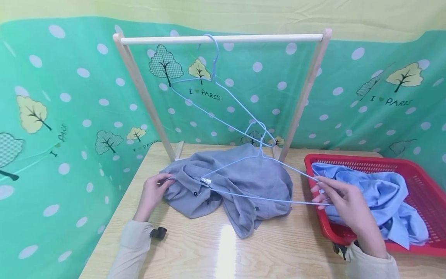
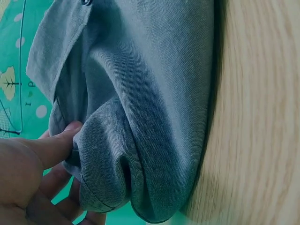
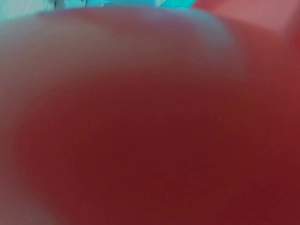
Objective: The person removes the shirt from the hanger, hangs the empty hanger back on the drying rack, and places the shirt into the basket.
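Observation:
A grey collared shirt lies bunched on the table beneath the rack. My left hand pinches its cloth near the collar at the left end; in the left wrist view the thumb presses the grey fabric against the fingers. A light blue wire hanger reaches across the shirt, its left end inside the neck by the white label. At the hanger's right end, my right hand grips the wire between thumb and fingers. The hanger's hook points up, away from me. Blurred red fills most of the right wrist view.
A second blue hanger hangs from the white bar of the wooden rack, its lower corner overlapping the held hanger's hook. A red basket with a blue garment stands at the right, under my right forearm. Patterned green cloth surrounds the table.

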Motion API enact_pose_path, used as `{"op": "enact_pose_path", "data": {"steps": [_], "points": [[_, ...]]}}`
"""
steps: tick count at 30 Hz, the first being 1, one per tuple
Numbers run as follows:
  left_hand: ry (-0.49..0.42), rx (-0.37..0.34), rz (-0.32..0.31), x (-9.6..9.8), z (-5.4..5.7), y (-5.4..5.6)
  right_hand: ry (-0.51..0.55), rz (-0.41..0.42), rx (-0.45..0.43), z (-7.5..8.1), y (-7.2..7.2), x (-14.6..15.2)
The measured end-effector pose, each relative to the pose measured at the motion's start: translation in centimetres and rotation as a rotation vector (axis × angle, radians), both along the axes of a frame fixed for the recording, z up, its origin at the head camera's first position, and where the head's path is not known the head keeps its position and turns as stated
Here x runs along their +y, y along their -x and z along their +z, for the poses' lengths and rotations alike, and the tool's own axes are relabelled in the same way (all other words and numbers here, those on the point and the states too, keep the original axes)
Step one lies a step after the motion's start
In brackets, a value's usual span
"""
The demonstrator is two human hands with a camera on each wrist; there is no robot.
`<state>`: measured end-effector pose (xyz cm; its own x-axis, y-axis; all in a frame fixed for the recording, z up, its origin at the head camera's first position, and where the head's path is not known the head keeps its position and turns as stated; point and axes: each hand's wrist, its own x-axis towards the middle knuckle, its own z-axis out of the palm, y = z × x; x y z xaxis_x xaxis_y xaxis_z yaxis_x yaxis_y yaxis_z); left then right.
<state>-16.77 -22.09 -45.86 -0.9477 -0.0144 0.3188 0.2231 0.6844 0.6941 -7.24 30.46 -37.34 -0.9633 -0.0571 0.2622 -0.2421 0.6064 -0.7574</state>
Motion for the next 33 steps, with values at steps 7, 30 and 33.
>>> {"op": "enact_pose_path", "data": {"steps": [7, 30, 33], "points": [[0.012, -0.002, 0.030, -0.2, -0.1, 0.1, 0.002, -0.040, -0.058, 0.2, -0.3, 0.7], [-0.049, -0.080, -0.099, -0.6, 1.5, 0.3, 0.024, -0.054, -0.073, -0.6, -1.1, 0.1], [-0.052, -0.068, -0.079, -0.8, 2.1, 0.3, 0.017, -0.065, -0.074, -0.7, -1.3, 0.0]]}}
